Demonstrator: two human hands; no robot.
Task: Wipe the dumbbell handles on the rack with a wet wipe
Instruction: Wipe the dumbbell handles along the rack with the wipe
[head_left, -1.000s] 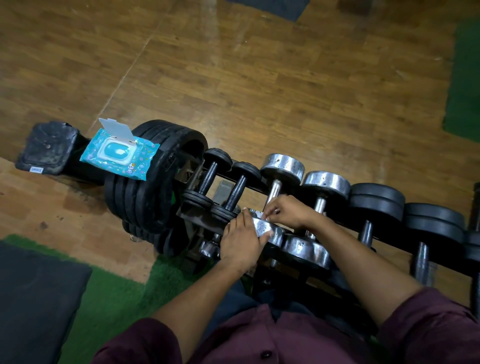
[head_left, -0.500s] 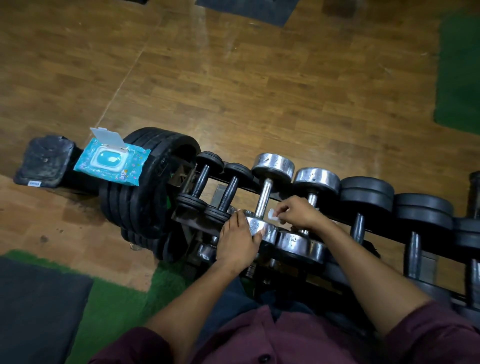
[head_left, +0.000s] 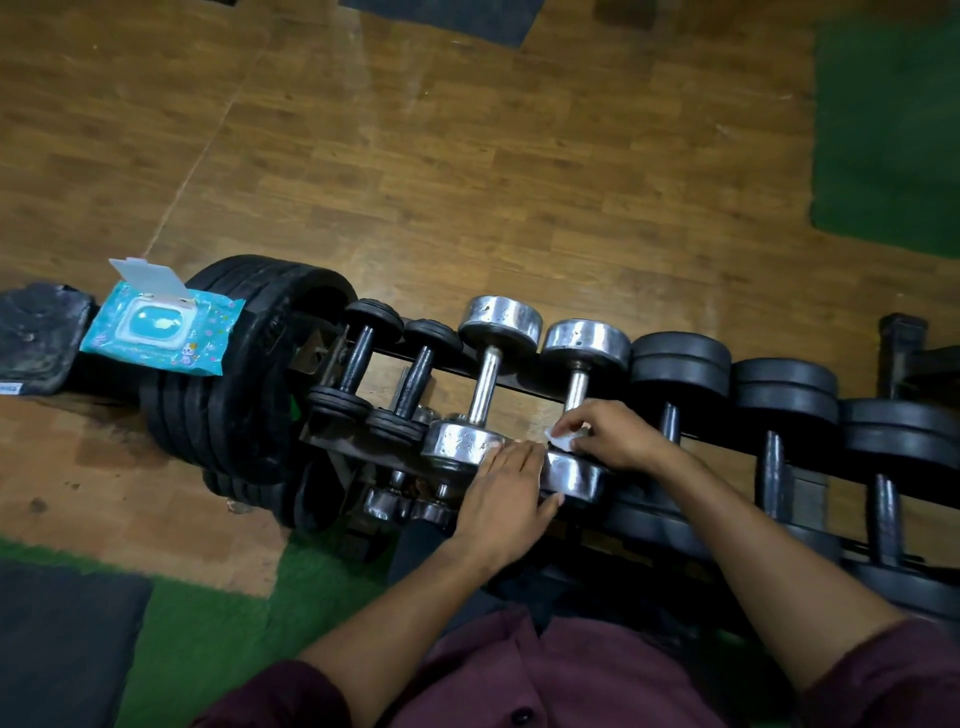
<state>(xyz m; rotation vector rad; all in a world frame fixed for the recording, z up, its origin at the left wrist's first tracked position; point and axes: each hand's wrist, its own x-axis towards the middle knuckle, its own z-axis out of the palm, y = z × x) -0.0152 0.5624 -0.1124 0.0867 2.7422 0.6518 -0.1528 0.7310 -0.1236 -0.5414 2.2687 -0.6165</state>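
A dark rack (head_left: 519, 382) carries a row of dumbbells: two small black ones at the left, two chrome ones in the middle, larger black ones to the right. My right hand (head_left: 613, 434) pinches a small white wet wipe (head_left: 560, 439) against the near end of the second chrome dumbbell's handle (head_left: 576, 389). My left hand (head_left: 506, 496) lies flat, fingers spread, across the near chrome heads between the first chrome dumbbell (head_left: 485, 387) and the second. The lower part of that second handle is hidden by my right hand.
A blue wet-wipe pack (head_left: 163, 327) with its lid flipped open lies on a stack of black weight plates (head_left: 234, 374) left of the rack. Wooden floor lies beyond, with green turf patches (head_left: 888, 130) and dark mats at the near left.
My right hand with the wipe has shifted right, from the first chrome dumbbell's handle to the second one's. My left hand slid right along the near chrome heads.
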